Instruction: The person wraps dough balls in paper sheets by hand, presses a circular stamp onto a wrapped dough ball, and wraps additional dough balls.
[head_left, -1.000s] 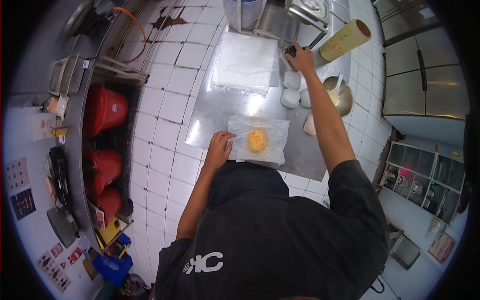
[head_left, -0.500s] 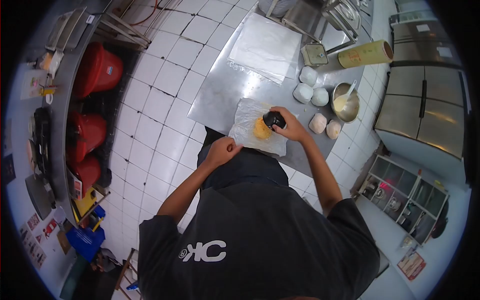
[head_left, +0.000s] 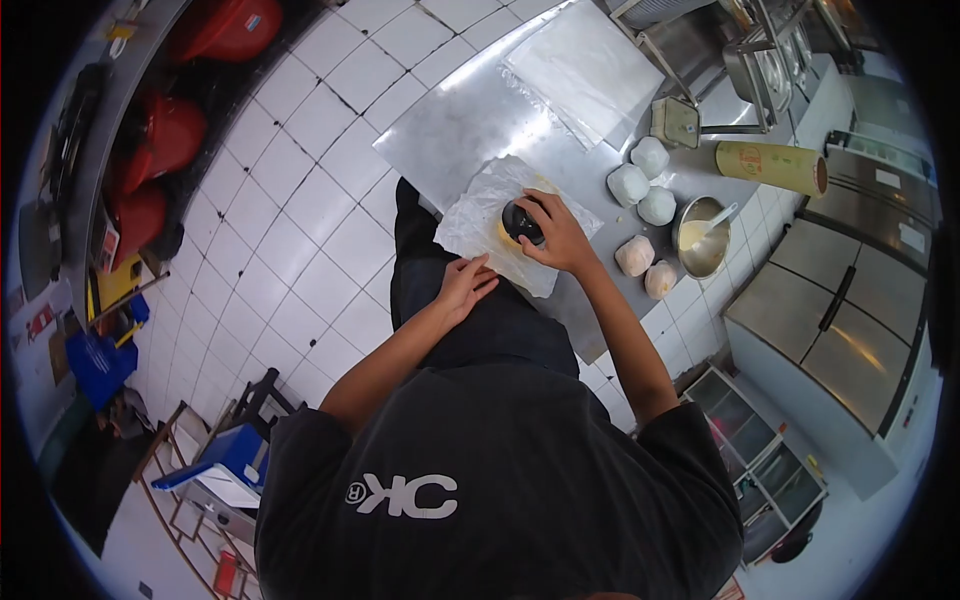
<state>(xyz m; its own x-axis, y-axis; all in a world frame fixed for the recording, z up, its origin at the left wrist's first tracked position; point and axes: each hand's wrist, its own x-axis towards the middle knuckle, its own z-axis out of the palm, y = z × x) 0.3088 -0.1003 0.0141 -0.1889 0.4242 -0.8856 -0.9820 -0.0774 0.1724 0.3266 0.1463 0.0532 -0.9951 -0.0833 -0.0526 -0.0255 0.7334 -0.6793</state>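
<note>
A crinkled, translucent white sheet (head_left: 470, 222) lies at the near edge of the steel table. On it, my right hand (head_left: 556, 236) grips a small, round, shiny black bowl (head_left: 520, 222) from above. A thin rim of yellow food (head_left: 502, 232) shows beside the bowl; the rest is hidden beneath it. My left hand (head_left: 466, 290) is at the sheet's near edge, its fingers stretched out and partly spread, fingertips touching the sheet. Several white-wrapped balls (head_left: 628, 185) and two pinkish wrapped balls (head_left: 634, 256) sit to the right of my right hand.
A metal bowl (head_left: 704, 250) holds pale contents and a white-handled utensil. Behind are a stack of clear sheets (head_left: 580, 70), a square container (head_left: 676, 122) and a yellow-green cylinder (head_left: 770, 167). Red tubs (head_left: 165, 145) stand left, a steel fridge (head_left: 810, 290) right.
The view has turned. The black bowl has moved over the yellow food, now mostly covering it. My left fingers have uncurled at the sheet's edge.
</note>
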